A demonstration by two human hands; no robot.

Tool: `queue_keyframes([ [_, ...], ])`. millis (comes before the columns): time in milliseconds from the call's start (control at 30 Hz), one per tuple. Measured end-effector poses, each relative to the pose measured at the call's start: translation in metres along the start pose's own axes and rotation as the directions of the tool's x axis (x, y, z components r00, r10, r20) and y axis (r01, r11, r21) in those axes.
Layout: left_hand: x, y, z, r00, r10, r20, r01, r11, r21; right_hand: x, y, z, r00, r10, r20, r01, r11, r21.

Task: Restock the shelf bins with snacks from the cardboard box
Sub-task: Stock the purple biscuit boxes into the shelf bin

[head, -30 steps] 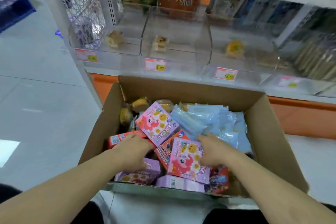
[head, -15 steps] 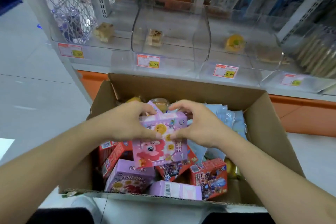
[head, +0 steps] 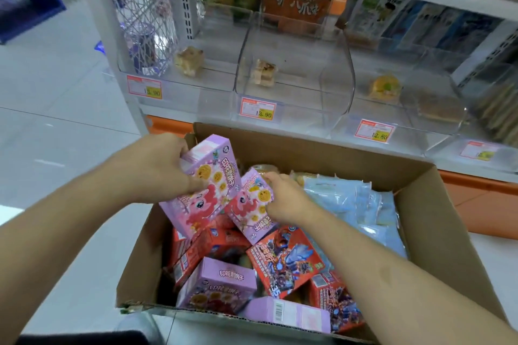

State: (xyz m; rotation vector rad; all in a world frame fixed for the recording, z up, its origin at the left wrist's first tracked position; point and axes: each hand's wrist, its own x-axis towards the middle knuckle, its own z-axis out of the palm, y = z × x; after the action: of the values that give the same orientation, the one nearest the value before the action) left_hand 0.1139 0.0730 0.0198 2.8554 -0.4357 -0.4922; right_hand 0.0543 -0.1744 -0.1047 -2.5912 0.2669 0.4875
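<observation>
Since the earlier frame you split the pink boxes, your left hand [head: 157,171] gripping one box [head: 203,187] above the cardboard box [head: 437,221] and your right hand [head: 283,199] pinching another [head: 252,204]; they looked light, stiff, best held by the edges.

The left hand [head: 157,169] grips a pink snack box [head: 206,186] lifted above the left side of the cardboard box [head: 437,232], tilted. Just beside it on the right, the right hand [head: 283,199] grips a second pink box [head: 252,206]. Red boxes [head: 286,260] and purple boxes [head: 215,283] lie near; pale blue packets [head: 350,202] fill the right. Beyond, clear shelf bins [head: 294,75] each hold a wrapped snack, with price tags [head: 259,110] in front
</observation>
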Motion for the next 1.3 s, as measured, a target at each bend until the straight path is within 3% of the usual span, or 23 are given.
queue_keyframes([
  [100,-0.001,-0.004,-0.003,1.000,0.002,-0.024,-0.003,1.000,-0.014,0.012,0.012,0.026,0.999,0.027,-0.018,-0.027,1.000,-0.004],
  [200,-0.001,-0.004,-0.009,0.999,-0.013,-0.030,0.010,0.997,-0.072,0.012,0.017,0.029,0.990,0.003,-0.142,0.003,0.999,0.043],
  [300,0.000,-0.003,-0.015,0.999,-0.009,-0.044,0.005,0.996,-0.087,0.005,0.019,0.017,0.997,-0.021,-0.078,0.032,0.989,0.144],
  [400,0.004,-0.003,-0.020,0.998,-0.015,-0.064,0.008,0.995,-0.098,-0.009,0.019,-0.003,0.998,-0.022,-0.063,0.035,0.976,0.216],
  [600,0.002,0.005,-0.035,0.981,-0.049,-0.189,0.017,0.986,-0.168,-0.047,0.026,-0.067,0.980,0.004,-0.197,0.079,0.909,0.410],
  [733,-0.001,0.013,-0.038,0.974,-0.043,-0.223,-0.024,0.958,-0.287,-0.090,0.025,-0.107,0.949,-0.030,-0.314,0.187,0.854,0.485],
  [867,-0.012,0.037,-0.031,0.991,0.066,-0.116,-0.117,0.847,-0.519,-0.119,0.014,-0.121,0.893,-0.074,-0.443,0.315,0.806,0.502],
  [967,-0.019,0.051,-0.021,0.985,0.160,-0.064,-0.166,0.781,-0.602,-0.130,0.002,-0.124,0.853,-0.110,-0.510,0.398,0.768,0.501],
  [1133,-0.032,0.073,-0.008,0.949,0.316,0.007,-0.184,0.571,-0.800,-0.134,-0.014,-0.119,0.793,-0.109,-0.599,0.485,0.707,0.515],
  [1300,-0.036,0.075,0.002,0.933,0.353,0.075,-0.130,0.521,-0.843,-0.134,-0.029,-0.105,0.737,-0.025,-0.675,0.509,0.678,0.530],
])
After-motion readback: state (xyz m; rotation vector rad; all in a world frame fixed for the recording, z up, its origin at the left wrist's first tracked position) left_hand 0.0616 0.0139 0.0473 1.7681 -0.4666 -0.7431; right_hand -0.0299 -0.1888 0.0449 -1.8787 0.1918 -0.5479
